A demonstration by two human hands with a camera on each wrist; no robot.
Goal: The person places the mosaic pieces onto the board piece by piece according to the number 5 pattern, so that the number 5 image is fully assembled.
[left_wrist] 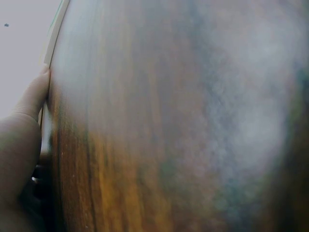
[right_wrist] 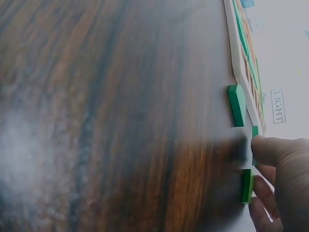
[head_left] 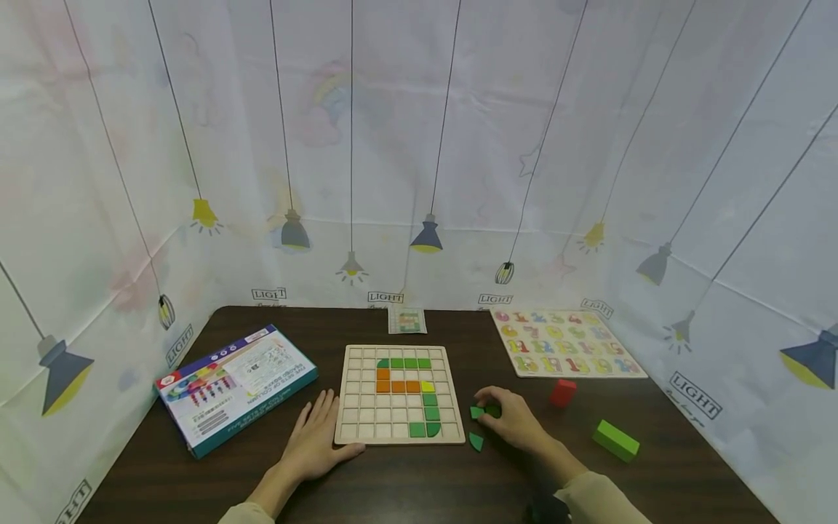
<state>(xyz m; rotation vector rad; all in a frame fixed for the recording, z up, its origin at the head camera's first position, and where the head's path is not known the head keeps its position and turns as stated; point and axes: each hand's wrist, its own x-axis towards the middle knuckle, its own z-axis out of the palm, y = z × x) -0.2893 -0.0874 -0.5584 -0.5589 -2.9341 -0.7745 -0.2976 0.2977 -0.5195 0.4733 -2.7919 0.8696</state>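
Note:
A square wooden grid board (head_left: 359, 415) lies in front of me with green, orange and yellow tiles set in some cells. My left hand (head_left: 316, 444) rests flat at the board's lower left corner, thumb against its near edge; the left wrist view shows that thumb (left_wrist: 36, 94) at the rim. Right of the board, my right hand (head_left: 513, 418) has thumb and index finger at opposite sides of a small green tile (head_left: 477, 413), pinching it. A second green tile (right_wrist: 247, 186) sits by the other fingers. Nearer me lies a rounded green tile (head_left: 476, 442).
At left lies a teal-edged box (head_left: 242, 386). A small pattern card (head_left: 406, 320) is behind the board. A number puzzle board (head_left: 566, 343) lies at the back right, with a red block (head_left: 563, 393) and a lime green block (head_left: 616, 440) nearer. Printed curtains (head_left: 393, 145) surround the table.

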